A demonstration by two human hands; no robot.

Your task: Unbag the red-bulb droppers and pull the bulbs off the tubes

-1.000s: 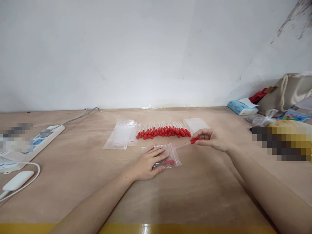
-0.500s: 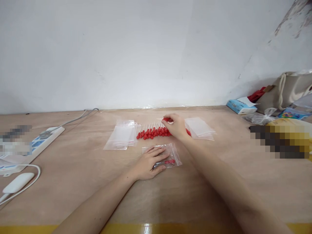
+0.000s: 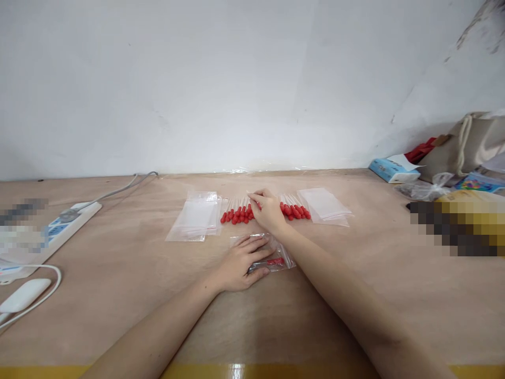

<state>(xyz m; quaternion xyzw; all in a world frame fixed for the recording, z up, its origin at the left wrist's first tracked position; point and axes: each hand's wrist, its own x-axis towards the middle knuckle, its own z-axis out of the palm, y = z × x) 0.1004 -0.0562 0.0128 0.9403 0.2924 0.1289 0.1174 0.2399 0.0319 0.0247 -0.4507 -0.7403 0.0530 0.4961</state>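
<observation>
A row of clear droppers with red bulbs lies across the middle of the wooden table. My right hand reaches over the middle of that row, fingers curled down and pinched onto the droppers. My left hand lies flat, fingers spread, on a small clear zip bag that holds a red-bulbed dropper. The bag sits just in front of the row.
Clear bags lie in a stack to the left and another to the right of the row. A power strip and white mouse sit far left. A blue box, cloth bag and clutter fill the right.
My right hand carried a dropper from beside the zip bag back up to the row, then slid leftward along it. My left hand stayed on the zip bag.
</observation>
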